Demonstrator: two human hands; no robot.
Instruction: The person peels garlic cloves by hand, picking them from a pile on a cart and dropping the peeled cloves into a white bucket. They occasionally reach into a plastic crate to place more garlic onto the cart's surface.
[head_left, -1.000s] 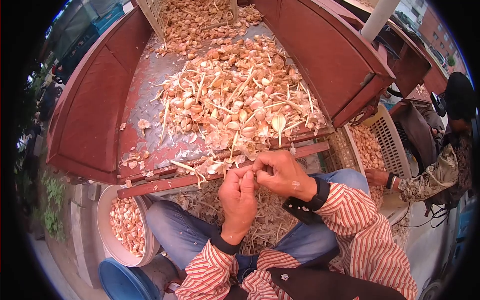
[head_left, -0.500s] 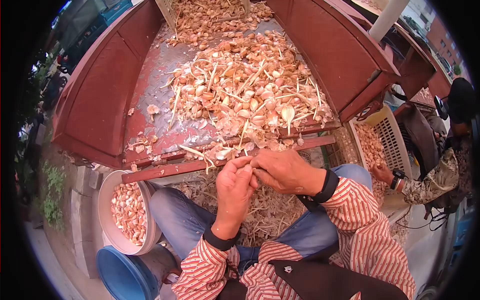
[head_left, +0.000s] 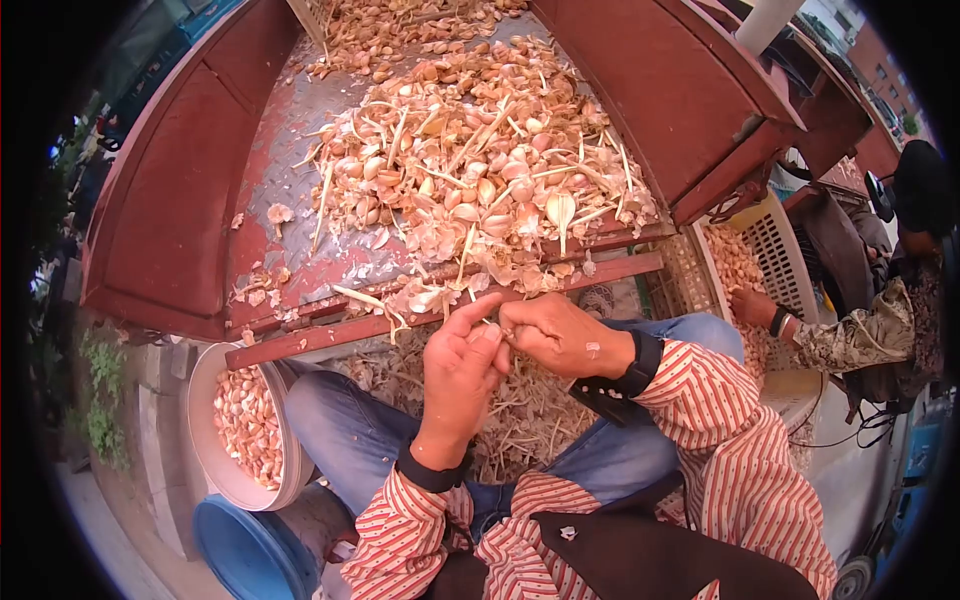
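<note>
In front of my lap, my left hand [head_left: 462, 365] pinches a small pale piece that looks like a garlic clove, with the index finger lifted above the thumb. Right beside it, my right hand [head_left: 565, 335] is curled closed, its fingertips meeting the left ones; whatever lies inside them is hidden. Just beyond both hands, a heap of garlic cloves [head_left: 470, 190] mixed with dry stalks and papery skins covers the red cart bed [head_left: 262, 205]. A split bulb with its stem [head_left: 561, 212] lies near the front of the heap.
Left of my knee stands a white bucket of garlic cloves [head_left: 205, 440], with a blue bucket [head_left: 215, 540] below it. Skins and stalks litter the ground [head_left: 520, 440] between my legs. At right, another person's hand [head_left: 752, 306] reaches into a yellow crate [head_left: 775, 255] of cloves.
My left index finger has lifted away from the thumb, and my right fingers have curled tighter. The cart and heap sit slightly further left and higher in view.
</note>
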